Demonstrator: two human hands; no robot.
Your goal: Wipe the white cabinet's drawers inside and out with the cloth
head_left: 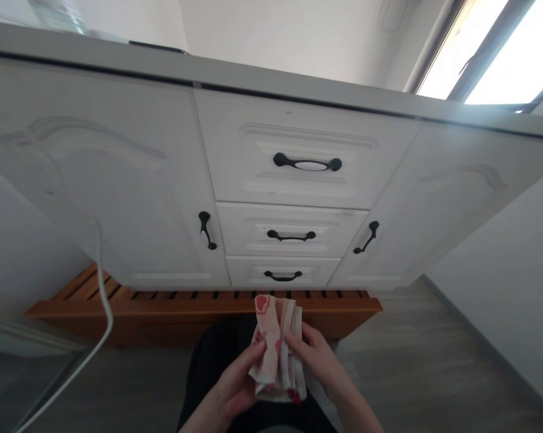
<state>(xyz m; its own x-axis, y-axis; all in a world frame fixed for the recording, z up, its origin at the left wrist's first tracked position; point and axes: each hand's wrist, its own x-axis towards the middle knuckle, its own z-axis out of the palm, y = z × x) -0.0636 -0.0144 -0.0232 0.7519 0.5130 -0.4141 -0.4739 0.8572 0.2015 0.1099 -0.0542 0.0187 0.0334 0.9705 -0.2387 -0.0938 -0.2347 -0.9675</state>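
Note:
A folded pink and white cloth [271,352] with red heart-like prints is held up between my two hands, above my lap. It is pleated into several upright layers. My left hand [242,379] grips its left side, thumb lying on the front layer. On the other side my right hand [314,355] pinches the layers, thumb pressed on the cloth and fingers behind it. The fingers at the back of the cloth are mostly hidden.
Ahead stands a white cabinet [118,198] with three drawers, side doors and dark handles. A slatted wooden bench [172,310] runs along its base. A white cable [103,288] hangs at the left. A window [492,60] is at the upper right.

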